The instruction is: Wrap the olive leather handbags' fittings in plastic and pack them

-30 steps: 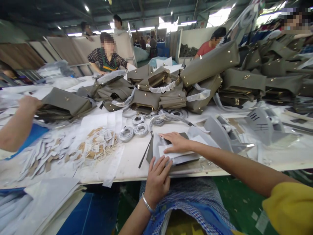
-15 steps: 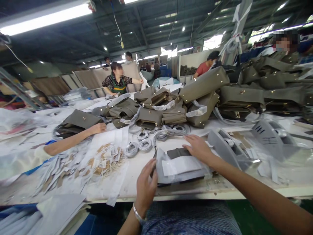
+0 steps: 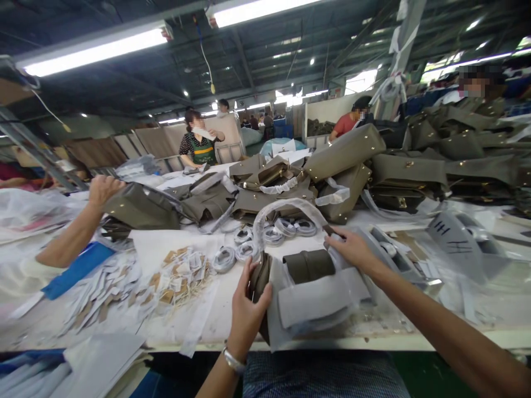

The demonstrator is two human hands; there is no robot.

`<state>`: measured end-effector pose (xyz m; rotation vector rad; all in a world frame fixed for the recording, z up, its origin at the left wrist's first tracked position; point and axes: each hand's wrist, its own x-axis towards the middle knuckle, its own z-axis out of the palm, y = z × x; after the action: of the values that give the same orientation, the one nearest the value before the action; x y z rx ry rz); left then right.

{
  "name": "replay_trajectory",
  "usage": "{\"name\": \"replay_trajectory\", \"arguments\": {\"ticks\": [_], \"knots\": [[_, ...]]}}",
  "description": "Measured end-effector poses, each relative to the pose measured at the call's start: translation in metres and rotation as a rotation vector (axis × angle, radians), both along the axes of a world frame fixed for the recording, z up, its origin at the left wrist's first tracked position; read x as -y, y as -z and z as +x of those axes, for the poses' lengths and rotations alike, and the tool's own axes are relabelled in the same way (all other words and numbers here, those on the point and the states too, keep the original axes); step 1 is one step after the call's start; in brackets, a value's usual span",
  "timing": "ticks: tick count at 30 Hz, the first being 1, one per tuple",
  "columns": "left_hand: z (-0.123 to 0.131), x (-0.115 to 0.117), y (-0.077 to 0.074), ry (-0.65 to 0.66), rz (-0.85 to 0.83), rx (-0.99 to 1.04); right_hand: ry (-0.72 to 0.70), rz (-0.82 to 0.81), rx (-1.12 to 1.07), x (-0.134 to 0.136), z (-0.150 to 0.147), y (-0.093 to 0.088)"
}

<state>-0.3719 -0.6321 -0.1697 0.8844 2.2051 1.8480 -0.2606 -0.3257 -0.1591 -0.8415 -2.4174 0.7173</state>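
An olive handbag (image 3: 309, 266) stands at the table's front edge, its front covered by a white sheet (image 3: 319, 298) and clear plastic. Its handle (image 3: 290, 204), wrapped in whitish film, arches above it. My left hand (image 3: 251, 304) grips the bag's left side, thumb on the near side and fingers behind. At the right end of the handle, my right hand (image 3: 352, 249) is closed on its dark tab. Coiled wrapped straps (image 3: 224, 258) lie just behind the bag, and a heap of tags with strings (image 3: 182, 273) lies left of it.
A large pile of olive handbags (image 3: 344, 149) fills the back and right. Grey plastic holders (image 3: 385, 249) stand to the right. A co-worker's hand (image 3: 105, 190) holds another olive bag at left. Paper strips (image 3: 99, 293) lie front left. Other people work behind.
The bag has been tipped up, and its wrapped handle now stands raised. My right hand has moved right onto the handle's end. At left, the co-worker's hand has moved left and lifted a bag.
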Motion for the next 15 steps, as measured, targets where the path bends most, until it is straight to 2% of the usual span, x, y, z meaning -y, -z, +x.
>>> {"name": "replay_trajectory", "arguments": {"ticks": [2, 4, 6, 8, 10, 13, 15], "knots": [[0.008, 0.015, -0.011, -0.010, -0.010, -0.134, -0.030, 0.032, -0.229, 0.016, -0.001, -0.017], [0.016, 0.029, -0.022, 0.032, -0.027, -0.258, -0.094, 0.066, -0.367, 0.034, -0.006, -0.027], [0.024, 0.040, -0.034, 0.116, -0.048, -0.317, -0.158, 0.102, -0.398, 0.049, -0.012, -0.030], [0.033, 0.049, -0.049, 0.181, -0.048, -0.235, -0.208, 0.096, -0.374, 0.056, -0.016, -0.031], [0.041, 0.056, -0.069, 0.210, -0.005, -0.071, -0.332, -0.009, -0.321, 0.050, -0.017, -0.033], [0.046, 0.061, -0.101, 0.250, 0.075, 0.170, -0.642, -0.372, -0.222, 0.021, -0.020, -0.038], [0.044, 0.059, -0.118, 0.245, 0.089, 0.328, -0.657, -0.510, -0.222, -0.002, -0.035, -0.037]]}}
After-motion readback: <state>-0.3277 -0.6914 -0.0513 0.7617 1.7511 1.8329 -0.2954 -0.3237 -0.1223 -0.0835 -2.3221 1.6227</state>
